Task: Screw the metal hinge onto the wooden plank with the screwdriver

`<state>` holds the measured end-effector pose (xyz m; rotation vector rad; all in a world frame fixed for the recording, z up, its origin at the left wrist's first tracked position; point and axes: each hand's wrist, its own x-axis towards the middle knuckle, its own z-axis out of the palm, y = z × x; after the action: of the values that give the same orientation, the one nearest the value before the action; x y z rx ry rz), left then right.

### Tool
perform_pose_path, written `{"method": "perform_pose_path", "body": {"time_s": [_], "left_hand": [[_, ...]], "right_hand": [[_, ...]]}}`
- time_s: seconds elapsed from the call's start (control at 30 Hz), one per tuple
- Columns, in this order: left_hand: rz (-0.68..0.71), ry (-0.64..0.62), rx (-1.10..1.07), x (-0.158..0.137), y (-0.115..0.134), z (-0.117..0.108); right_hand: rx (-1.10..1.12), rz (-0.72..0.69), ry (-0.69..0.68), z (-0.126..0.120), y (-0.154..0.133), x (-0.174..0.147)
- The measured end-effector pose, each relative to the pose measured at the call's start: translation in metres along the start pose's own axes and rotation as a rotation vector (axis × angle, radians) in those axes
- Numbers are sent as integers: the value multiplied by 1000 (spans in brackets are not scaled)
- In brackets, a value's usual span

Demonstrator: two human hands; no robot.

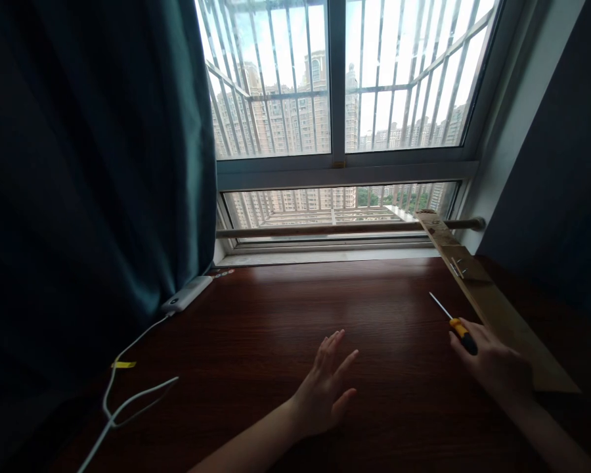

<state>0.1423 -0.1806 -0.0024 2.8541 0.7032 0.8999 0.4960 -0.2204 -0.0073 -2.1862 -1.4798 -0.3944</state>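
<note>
"Grip status: what did each hand hold?"

"Right hand [495,361]: fingers wrapped around the handle of a screwdriver [456,323]. Left hand [320,394]: fingers spread apart, nothing held, well to the left of the wooden board [509,322]."

"State the tool position."

"Just left of the wooden board, shaft directed toward the window [398,171], tip apart from the metal screws [454,267]. Those were on the board's far half; whether they were driven or loose was too small to tell. Contact between right hand and board could not be confirmed."

"Was the board supported?"

"Its far end overlapped the rod [325,230] in view; whether it rested there could not be determined."

"List the hazards."

"Three were judged possible. First, the board could slide on the tabletop [256,315] if tool pressure was applied with the left hand away from it. Second, the tip could slip and score the wood, or strike a finger, if seated at an angle. Third, any loose screws could roll off if the board was knocked or tilted."
</note>
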Motion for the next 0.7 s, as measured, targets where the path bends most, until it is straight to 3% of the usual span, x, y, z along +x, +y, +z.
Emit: {"method": "perform_pose_path", "body": {"time_s": [0.07,0.23,0.37,0.53,0.7], "left_hand": [[-49,4,-108,0,7,-2],[-346,43,-626,-7,35,5],[-479,143,-1093,-18,48,13],[-582,243,-1278,-28,55,16],[-549,173,-1452,-34,63,20]], "right_hand": [[252,-127,-23,-6,-28,-15],[952,-444,-360,-25,-118,-65],[1227,-620,-512,-19,-166,-92],[1462,-717,-593,6,-176,-108],[1431,-675,-709,23,-163,-117]]}}
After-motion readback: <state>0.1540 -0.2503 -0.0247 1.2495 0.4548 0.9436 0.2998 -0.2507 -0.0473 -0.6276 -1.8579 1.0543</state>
